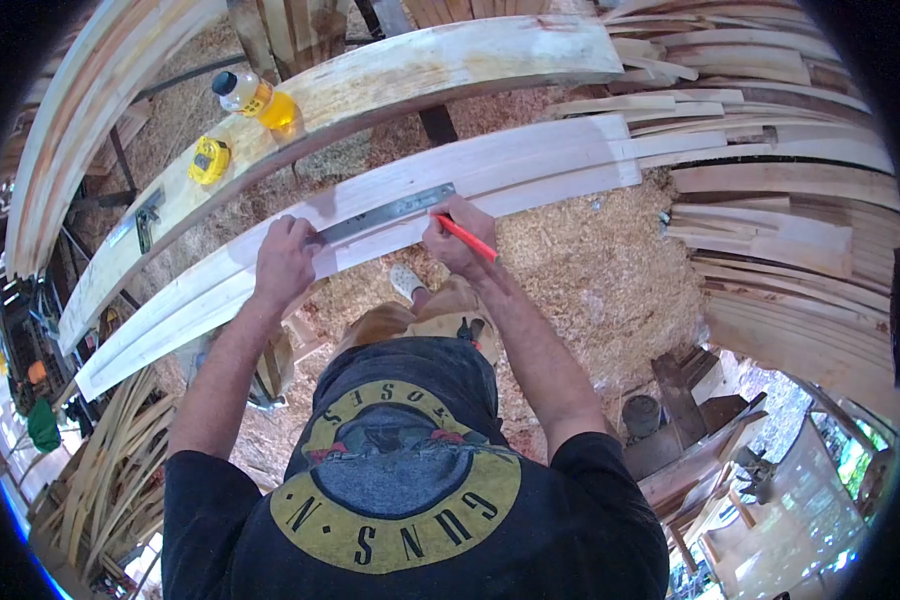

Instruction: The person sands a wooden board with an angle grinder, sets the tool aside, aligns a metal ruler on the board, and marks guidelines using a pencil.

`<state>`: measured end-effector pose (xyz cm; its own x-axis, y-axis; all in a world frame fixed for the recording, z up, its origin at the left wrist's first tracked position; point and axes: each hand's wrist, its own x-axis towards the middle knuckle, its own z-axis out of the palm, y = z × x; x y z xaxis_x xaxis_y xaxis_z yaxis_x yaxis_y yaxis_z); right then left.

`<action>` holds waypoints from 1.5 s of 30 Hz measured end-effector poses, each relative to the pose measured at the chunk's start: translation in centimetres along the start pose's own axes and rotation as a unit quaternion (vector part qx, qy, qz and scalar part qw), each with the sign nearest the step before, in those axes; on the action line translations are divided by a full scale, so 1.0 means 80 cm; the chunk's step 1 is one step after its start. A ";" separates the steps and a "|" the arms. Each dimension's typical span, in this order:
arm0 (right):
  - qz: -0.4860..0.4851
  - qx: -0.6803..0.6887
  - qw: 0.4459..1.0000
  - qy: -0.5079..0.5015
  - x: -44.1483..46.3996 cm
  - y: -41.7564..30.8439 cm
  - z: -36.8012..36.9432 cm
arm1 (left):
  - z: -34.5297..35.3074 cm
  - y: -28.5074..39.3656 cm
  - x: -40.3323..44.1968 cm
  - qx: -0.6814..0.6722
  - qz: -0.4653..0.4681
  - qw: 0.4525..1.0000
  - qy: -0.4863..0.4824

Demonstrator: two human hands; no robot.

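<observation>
A long pale wooden board (560,163) lies in front of me, with a metal ruler (395,208) flat along it. My left hand (288,258) is closed at the ruler's left end, its fingers bent and pressing down on the ruler and board. My right hand (460,236) grips a red pencil (467,238) near the ruler's right end. The pencil's tip is hidden by the fingers, so I cannot tell whether it touches the wood.
A thicker curved beam (370,88) behind the board carries a bottle of yellow liquid (258,100), a yellow tape measure (209,160) and a metal square (146,221). Stacked planks (785,180) stand at the right, thin strips (105,470) at lower left. Wood shavings (590,270) cover the floor.
</observation>
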<state>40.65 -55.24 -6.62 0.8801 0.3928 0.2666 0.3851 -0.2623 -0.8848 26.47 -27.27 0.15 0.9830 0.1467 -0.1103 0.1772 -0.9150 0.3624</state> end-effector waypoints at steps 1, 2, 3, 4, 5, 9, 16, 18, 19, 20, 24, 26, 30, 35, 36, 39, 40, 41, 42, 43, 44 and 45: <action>0.005 -0.002 1.000 0.000 0.000 0.000 0.000 | 0.001 0.000 0.000 -0.003 0.004 1.000 0.003; 0.010 -0.004 1.000 -0.001 -0.001 -0.001 0.001 | 0.001 -0.001 0.000 -0.006 0.008 1.000 0.005; 0.010 -0.004 1.000 -0.003 -0.002 0.000 0.001 | 0.001 -0.002 0.000 -0.009 0.012 1.000 0.008; 0.010 -0.005 1.000 -0.006 -0.002 0.000 0.001 | 0.000 -0.002 0.000 -0.009 0.009 1.000 0.007; 0.010 -0.005 1.000 -0.008 -0.001 0.001 0.001 | 0.000 -0.002 0.000 -0.008 0.007 1.000 0.005; -0.001 -0.023 1.000 -0.005 -0.002 0.003 0.002 | 0.002 -0.001 0.000 -0.007 -0.001 1.000 0.005; 0.016 -0.027 0.999 -0.009 -0.003 0.003 0.003 | -0.001 0.004 0.001 -0.015 -0.008 1.000 0.007; 0.024 -0.025 0.999 -0.015 -0.003 0.002 0.002 | -0.002 0.003 0.001 -0.015 -0.003 1.000 0.008; 0.028 -0.025 0.999 -0.018 -0.003 0.001 0.002 | -0.004 0.003 0.001 -0.017 -0.008 1.000 0.006; 0.032 -0.025 0.999 -0.021 -0.002 0.001 0.002 | -0.004 0.004 0.001 -0.018 -0.013 1.000 0.004; 0.016 -0.041 0.999 -0.012 -0.003 -0.002 0.001 | -0.003 0.002 0.001 -0.019 0.005 1.000 0.009; 0.036 -0.037 0.998 -0.020 -0.002 -0.005 0.000 | -0.003 0.003 0.000 -0.020 -0.005 1.000 0.005; 0.017 -0.046 0.999 -0.010 -0.002 -0.003 0.001 | -0.004 0.005 0.001 -0.022 -0.009 1.000 0.007; 0.016 -0.055 0.998 -0.002 -0.001 -0.006 0.002 | -0.004 0.005 0.002 -0.023 -0.017 1.000 0.005; 0.022 -0.054 0.998 -0.009 -0.001 -0.005 0.001 | -0.004 0.006 0.001 -0.020 -0.018 1.000 0.006; 0.025 -0.032 0.999 -0.016 -0.002 -0.003 -0.001 | 0.001 0.000 0.000 -0.017 -0.003 1.000 0.009; 0.018 -0.012 1.000 -0.005 -0.003 -0.004 -0.001 | 0.002 -0.001 0.000 -0.014 -0.004 1.000 0.009; 0.009 0.008 1.000 0.005 -0.002 -0.006 -0.001 | 0.002 -0.001 0.000 -0.010 -0.005 1.000 0.010; 0.018 0.014 1.000 0.006 -0.001 -0.007 -0.001 | 0.003 -0.001 0.000 -0.007 -0.006 1.000 0.011; 0.028 0.020 0.999 0.007 -0.002 -0.009 -0.001 | 0.003 -0.002 -0.001 -0.009 -0.004 1.000 0.013; 0.039 0.025 0.999 0.007 -0.003 -0.010 -0.001 | 0.003 -0.002 0.000 -0.010 -0.002 1.000 0.015; 0.041 0.018 0.999 0.006 -0.004 -0.013 -0.001 | 0.003 -0.002 0.000 -0.012 0.001 1.000 0.017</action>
<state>40.00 -55.21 -5.78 0.9115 0.3613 0.1967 0.3012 -0.2605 -0.9173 26.44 -27.23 -0.08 0.9843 0.1581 -0.0789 0.1764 -0.9062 0.3844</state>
